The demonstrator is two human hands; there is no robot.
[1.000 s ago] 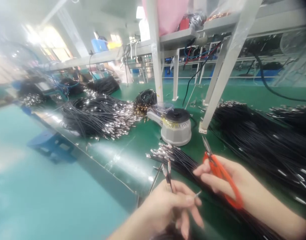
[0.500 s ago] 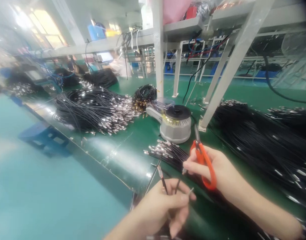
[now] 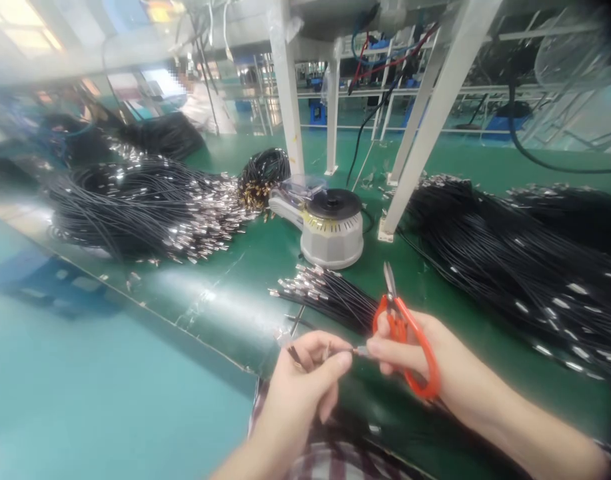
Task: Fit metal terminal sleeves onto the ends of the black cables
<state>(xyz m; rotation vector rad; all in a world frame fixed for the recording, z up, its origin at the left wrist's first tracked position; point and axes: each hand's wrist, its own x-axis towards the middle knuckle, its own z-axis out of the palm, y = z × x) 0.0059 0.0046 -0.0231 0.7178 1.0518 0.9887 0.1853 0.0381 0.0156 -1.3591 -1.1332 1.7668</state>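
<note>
- The long green workbench (image 3: 265,267) ran slantwise across the room, with a shiny metal edge along its near side.
- On its right lay a sprawling heap of black cables (image 3: 510,267), flecked with silver ends.
- Across from it on the left sat another wide pile of black cables with silver plug tips (image 3: 135,207), fanned out towards the middle.
- A white metal frame post (image 3: 425,127) stood tilted between the two, its foot on the bench.
- Just beside that foot was a round grey tape dispenser with a black top (image 3: 330,230).
- Near the dispenser, on the side closer to the person, lay a small bundle of black cables with silver tips (image 3: 330,297).
- The right hand (image 3: 435,360) was closed around a pair of orange-handled metal snips (image 3: 396,320) — blades pointing up and away — while its thumb and forefinger pinched something small.
- The left hand (image 3: 300,387) was held close to it, fingers pinched together.
- Between the two hands, above the bench's near edge, was a thin black wire with a small silver tip (image 3: 358,350) — the left fingers gripped the wire and the right fingertips met its tip.
</note>
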